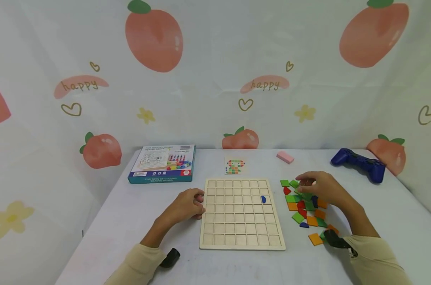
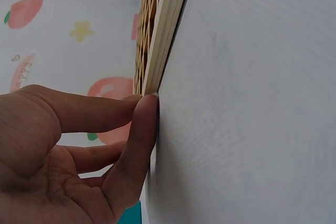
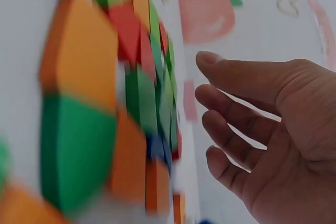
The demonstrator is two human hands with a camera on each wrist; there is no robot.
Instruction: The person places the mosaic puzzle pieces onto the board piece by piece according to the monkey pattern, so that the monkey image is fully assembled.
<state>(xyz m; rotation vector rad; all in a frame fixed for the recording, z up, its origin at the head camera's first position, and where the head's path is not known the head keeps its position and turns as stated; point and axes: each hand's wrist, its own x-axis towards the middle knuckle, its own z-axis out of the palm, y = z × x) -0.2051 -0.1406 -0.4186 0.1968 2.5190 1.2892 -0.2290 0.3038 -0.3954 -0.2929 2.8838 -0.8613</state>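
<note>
A wooden grid board lies flat on the table, with a blue half-round piece in one of its right-hand squares. My left hand pinches the board's left edge; in the left wrist view the thumb and a finger meet at the wooden rim. Over a spread of colored tiles right of the board hovers my right hand, fingers loosely bent. The right wrist view shows that hand holding nothing, its fingertips apart from the orange tile and the others.
Behind the board lies a pattern card. A flat box stands at the back left. Toward the back right are a pink block and a blue game controller. A patterned cloth hangs behind the table.
</note>
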